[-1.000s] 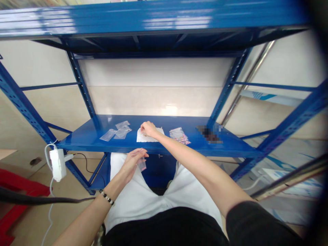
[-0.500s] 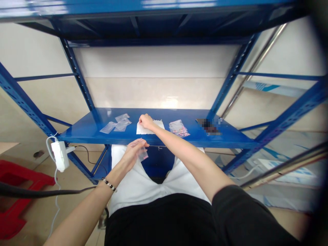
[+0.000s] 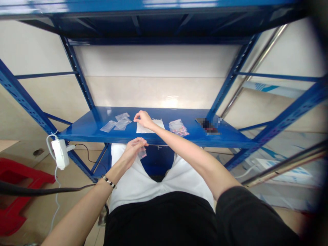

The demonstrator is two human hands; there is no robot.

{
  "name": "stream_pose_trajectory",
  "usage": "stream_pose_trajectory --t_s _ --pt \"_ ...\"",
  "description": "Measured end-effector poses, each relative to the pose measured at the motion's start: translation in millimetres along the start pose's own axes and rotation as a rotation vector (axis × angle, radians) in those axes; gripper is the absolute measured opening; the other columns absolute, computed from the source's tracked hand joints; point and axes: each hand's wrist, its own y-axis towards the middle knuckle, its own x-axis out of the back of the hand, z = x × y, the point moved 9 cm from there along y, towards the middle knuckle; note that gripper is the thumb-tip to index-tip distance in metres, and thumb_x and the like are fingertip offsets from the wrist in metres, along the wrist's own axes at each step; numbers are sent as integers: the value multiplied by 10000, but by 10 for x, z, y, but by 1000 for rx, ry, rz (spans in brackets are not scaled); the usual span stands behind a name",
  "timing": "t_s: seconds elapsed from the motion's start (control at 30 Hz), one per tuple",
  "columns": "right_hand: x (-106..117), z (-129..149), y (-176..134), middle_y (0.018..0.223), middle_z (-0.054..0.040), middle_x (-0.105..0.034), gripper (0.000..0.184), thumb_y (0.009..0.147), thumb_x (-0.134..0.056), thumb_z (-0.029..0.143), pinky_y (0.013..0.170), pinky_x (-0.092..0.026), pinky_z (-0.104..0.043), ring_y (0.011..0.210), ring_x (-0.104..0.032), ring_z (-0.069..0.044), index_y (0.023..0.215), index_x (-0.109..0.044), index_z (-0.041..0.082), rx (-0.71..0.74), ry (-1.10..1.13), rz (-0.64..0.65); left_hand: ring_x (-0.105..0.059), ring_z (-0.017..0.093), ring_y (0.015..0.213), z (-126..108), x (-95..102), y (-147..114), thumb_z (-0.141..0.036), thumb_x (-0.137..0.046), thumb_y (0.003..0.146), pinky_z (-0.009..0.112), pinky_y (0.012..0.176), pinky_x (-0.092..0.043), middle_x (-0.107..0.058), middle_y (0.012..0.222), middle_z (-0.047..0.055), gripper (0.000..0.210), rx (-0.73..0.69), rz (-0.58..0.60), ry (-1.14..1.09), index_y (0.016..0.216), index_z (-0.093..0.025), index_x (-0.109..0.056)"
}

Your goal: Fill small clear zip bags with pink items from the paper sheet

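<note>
Blue metal shelving, beige wall

We see a blue metal shelf carrying clear empty bags toward its left end, a white sheet mid-shelf, a filled bag beside it, and a blurred dark item toward its right end.

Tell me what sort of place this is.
Probably a storeroom or small packing area. Blue metal shelving stands against a bare wall, with small clear bags and a filled bag laid out on it. The left hand holds another small bag; the right hand is over a white sheet.
</note>
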Motion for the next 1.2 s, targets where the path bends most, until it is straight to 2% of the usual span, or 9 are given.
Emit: stream_pose_trajectory --t_s 0.07,0.17,0.3,0.4,0.5,0.6,0.87,1.0,1.2 --pt "109 241 -133 906 -54 -694 105 859 -679 221 820 -448 -271 879 -601 -168 892 -743 145 135 237 26 -651 182 912 -13 -38 7 -319 -825 703 285 780 -500 -654 864 31 276 -12 25 23 837 -155 -649" --pt "329 534 -481 962 -53 -671 101 808 -739 258 822 -450 -270 944 -599 -170 839 -750 162 306 434 52 -646 181 906 -8 -109 6 -302 -827 699 281 778 -493 -650 837 31 261 -10 55 33 809 -148 -647" --pt "436 713 -912 1018 -64 -661 98 800 -742 268 887 -440 -310 991 -594 -183 764 -750 177 371 436 191 -651 200 882 11 -141 -22 -286 -844 667 305 760 -497 -671 849 54 297 4 47 9 858 -129 -680" --pt "450 759 -1030 1009 -66 -682 157 842 -696 290 899 -431 -316 964 -603 -180 748 -751 176 395 425 245 -650 206 885 -7 -128 -46 -276 -846 662 310 752 -498 -674 854 58 319 -4 46 -18 899 -127 -692" --pt "474 618 -909 938 -67 -706 278 908 -603 348 817 -445 -273 901 -621 -167 775 -756 158 325 496 177 -643 196 895 -35 -122 -49 -278 -834 684 295 760 -497 -647 833 42 255 -17 65 -20 821 -132 -676" --pt "431 260 -676 828 -60 -714 350 927 -554 371 718 -435 -240 788 -628 -154 774 -756 128 155 482 72 -639 181 887 -33 -116 -27 -297 -823 700 281 762 -497 -635 842 37 242 -12 81 -16 797 -137 -670" --pt "247 -533 -376 828 -46 -747 161 859 -606 200 692 -434 -211 780 -663 -159 854 -763 167 -173 130 -53 -635 170 802 52 -91 -41 -359 -805 711 266 698 -501 -661 789 47 268 48 76 166 823 -155 -673" --pt "156 -601 -316 853 -60 -752 118 834 -665 263 695 -446 -228 807 -680 -188 837 -758 190 -230 -41 7 -626 157 763 28 -117 -79 -381 -794 722 262 687 -507 -658 763 42 276 44 82 159 821 -154 -672" --pt "-44 -495 -238 878 -94 -748 112 738 -763 254 798 -473 -285 881 -689 -249 833 -756 194 -178 -151 116 -622 142 710 50 -88 -44 -396 -799 723 256 657 -510 -666 780 52 305 74 42 108 818 -143 -658"
